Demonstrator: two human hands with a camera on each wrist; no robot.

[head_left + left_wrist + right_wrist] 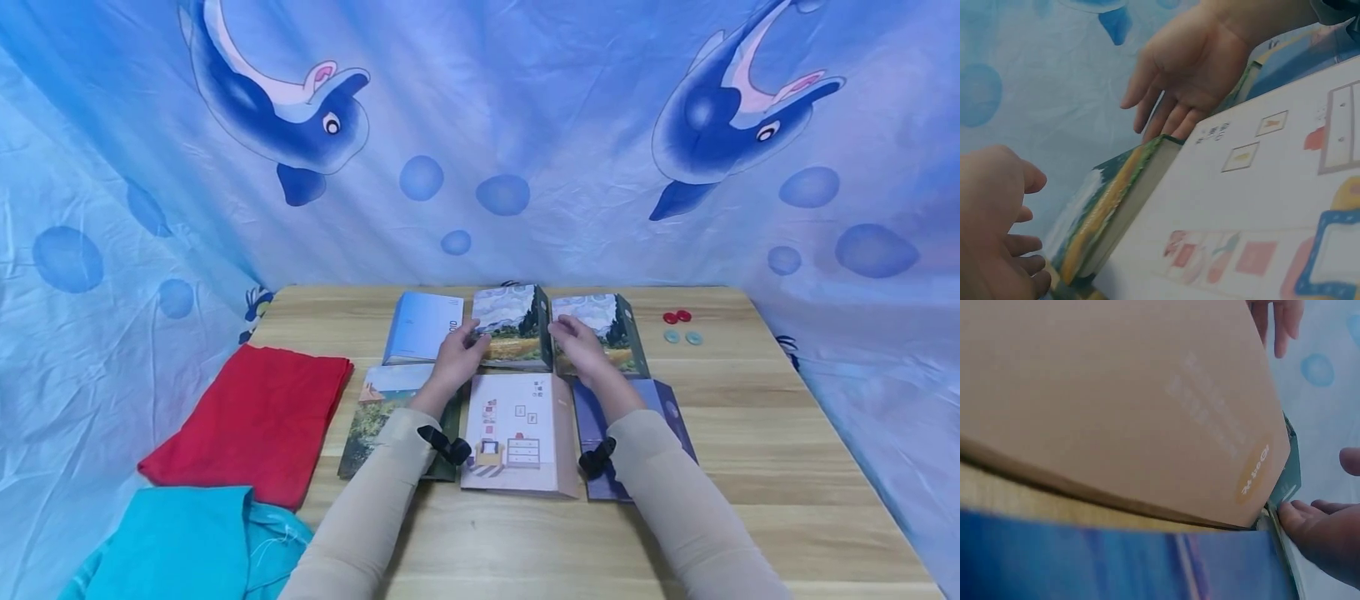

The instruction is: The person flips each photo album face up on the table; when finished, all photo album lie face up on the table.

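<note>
Several thick books lie in two rows on the table. My left hand (459, 360) is at the left edge of the middle back book (510, 325), which has a painted landscape cover. In the left wrist view its fingers are loosely bent beside that book, holding nothing. My right hand (583, 348) hovers over or touches a matching landscape book (618, 321) at the back right, fingers fairly straight; contact is hard to tell. Nearest me in the middle lies a white book (510, 433) with a room drawing. A purple book (675, 425) is partly hidden under my right forearm.
A blue book (425, 325) lies back left, a green landscape book (367, 425) in front of it. Two red buttons (677, 317) and two pale green ones (682, 337) lie at the right. Folded red cloth (247, 417) and turquoise cloth (172, 542) are at the left.
</note>
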